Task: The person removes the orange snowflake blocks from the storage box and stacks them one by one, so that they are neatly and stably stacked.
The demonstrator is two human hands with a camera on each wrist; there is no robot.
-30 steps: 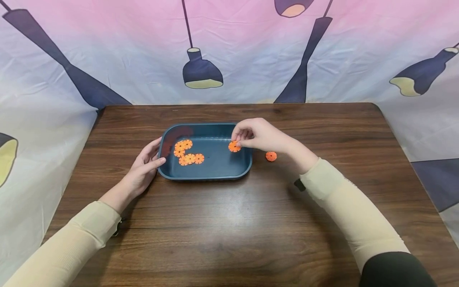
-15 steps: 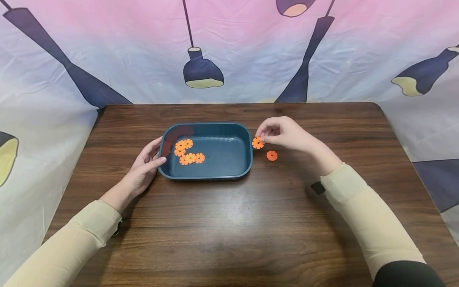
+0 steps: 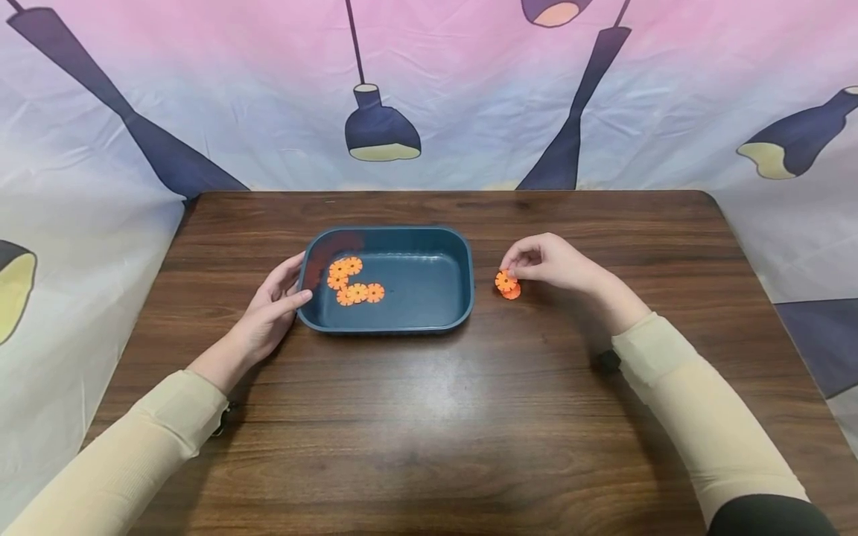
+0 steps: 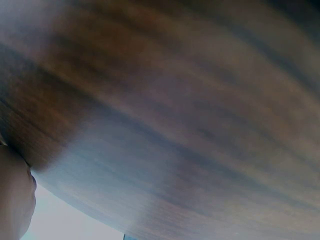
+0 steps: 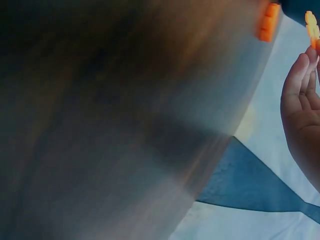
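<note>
Shifted farther from the tray (image 3: 418,288), my right hand (image 3: 550,260) pinches an orange disc (image 3: 506,281), seemingly overlapping a loose disc (image 3: 514,295) on the tabletop (image 3: 429,424); my left hand (image 3: 269,307) grips the tray. I judge this positioning; next needs a steady pinch. Round, without long axis, its face points toward the head view.

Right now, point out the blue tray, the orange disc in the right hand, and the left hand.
Blue tray (image 3: 422,290): head view, on its bare inner floor.
Held orange disc (image 3: 506,281): head view, near the middle of its face.
Left hand (image 3: 264,318): head view, near the base of the thumb.
</note>
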